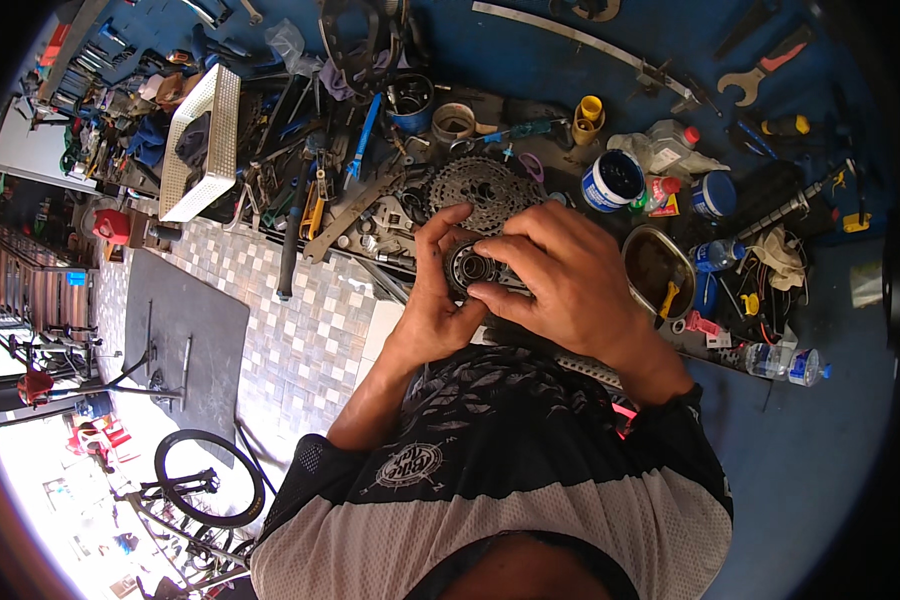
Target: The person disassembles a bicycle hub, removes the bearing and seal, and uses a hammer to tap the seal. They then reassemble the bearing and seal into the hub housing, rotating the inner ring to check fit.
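Note:
Just in front of my chest, at the near edge of the workbench, I hold a round dark metal bicycle hub part (472,266), its open end with concentric rings facing up. My left hand (432,300) is wrapped around its left side, thumb low and fingers at the far rim. From the right, my right hand (565,275) closes on it, with thumb and forefinger pinching at the rings. The right fingers cover part of its right side. Directly beyond my hands a large bicycle cassette (482,188) lies flat on the bench.
Many loose tools crowd the bench (385,268) to the left, beside a white perforated basket (195,150). On the right stand an open blue-and-white tub (612,180), a metal tray (656,262) with dark liquid and plastic bottles (718,254). A bicycle wheel (210,478) is at lower left.

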`<act>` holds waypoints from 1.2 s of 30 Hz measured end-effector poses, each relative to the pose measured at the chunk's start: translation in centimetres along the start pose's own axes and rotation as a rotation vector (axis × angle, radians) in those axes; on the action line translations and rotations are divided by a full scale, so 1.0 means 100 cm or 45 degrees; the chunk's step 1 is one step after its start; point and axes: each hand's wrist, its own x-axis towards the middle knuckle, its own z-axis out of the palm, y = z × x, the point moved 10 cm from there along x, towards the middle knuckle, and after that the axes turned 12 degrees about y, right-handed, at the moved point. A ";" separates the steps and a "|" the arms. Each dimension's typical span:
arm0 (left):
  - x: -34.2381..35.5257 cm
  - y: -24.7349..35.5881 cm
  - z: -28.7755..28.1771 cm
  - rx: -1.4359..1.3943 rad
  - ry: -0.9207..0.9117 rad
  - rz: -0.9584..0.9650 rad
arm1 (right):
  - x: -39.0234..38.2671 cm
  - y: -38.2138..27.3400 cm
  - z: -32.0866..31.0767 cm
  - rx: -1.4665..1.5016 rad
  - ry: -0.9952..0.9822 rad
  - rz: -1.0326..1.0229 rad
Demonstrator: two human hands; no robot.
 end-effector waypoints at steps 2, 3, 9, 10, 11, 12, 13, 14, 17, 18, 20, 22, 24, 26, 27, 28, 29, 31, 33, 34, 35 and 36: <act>-0.001 -0.005 -0.002 0.051 0.035 0.000 | -0.002 0.000 0.000 -0.013 0.020 0.005; -0.001 -0.007 -0.003 0.076 0.052 0.000 | -0.002 0.000 0.000 -0.024 0.028 0.005; -0.003 -0.011 -0.004 0.157 0.040 0.052 | -0.002 -0.001 -0.005 -0.062 0.107 0.025; -0.001 -0.010 -0.004 0.145 0.059 0.057 | -0.002 0.000 -0.006 -0.060 0.127 0.025; 0.000 -0.009 -0.002 0.080 0.081 0.032 | -0.001 0.000 -0.010 -0.004 0.140 0.044; 0.001 -0.006 -0.002 0.015 0.104 0.007 | -0.001 0.000 -0.017 0.053 0.154 0.064; 0.003 0.000 -0.001 -0.031 0.109 0.023 | 0.000 0.000 -0.023 0.109 0.166 0.082; 0.007 0.007 -0.001 -0.076 0.114 0.039 | 0.000 0.000 -0.027 0.100 0.178 0.077; 0.011 0.018 -0.001 -0.087 0.125 0.073 | 0.001 0.002 -0.032 0.061 0.194 0.061; 0.011 0.020 -0.001 -0.069 0.128 0.082 | 0.000 0.004 -0.031 0.067 0.188 0.063; 0.011 0.022 -0.001 -0.087 0.145 0.091 | -0.002 0.005 -0.028 0.085 0.179 0.064; 0.010 0.023 -0.002 -0.099 0.157 0.117 | 0.000 0.003 -0.029 0.114 0.176 0.106; 0.008 0.023 -0.002 -0.114 0.150 0.150 | 0.001 0.001 -0.028 0.117 0.173 0.125; 0.007 0.027 0.001 -0.145 0.115 0.157 | 0.002 0.000 -0.028 0.092 0.175 0.119; 0.006 0.029 0.003 -0.164 0.091 0.155 | 0.002 -0.001 -0.028 0.094 0.181 0.104; 0.007 0.030 0.004 -0.179 0.074 0.153 | 0.003 -0.003 -0.028 0.096 0.187 0.089; 0.007 0.031 0.004 -0.193 0.056 0.150 | 0.003 -0.004 -0.028 0.098 0.193 0.073; 0.007 0.030 0.004 -0.195 0.040 0.132 | 0.005 -0.007 -0.028 0.083 0.190 0.044; 0.005 0.028 0.004 -0.166 0.049 0.116 | 0.006 -0.008 -0.027 0.070 0.188 0.021; 0.004 0.027 0.003 -0.150 0.057 0.115 | 0.006 -0.009 -0.027 0.066 0.186 0.014; 0.004 0.027 0.003 -0.130 0.071 0.130 | 0.006 -0.010 -0.027 0.063 0.185 0.006; 0.003 0.026 0.003 -0.140 0.071 0.127 | 0.007 -0.011 -0.028 0.053 0.181 -0.006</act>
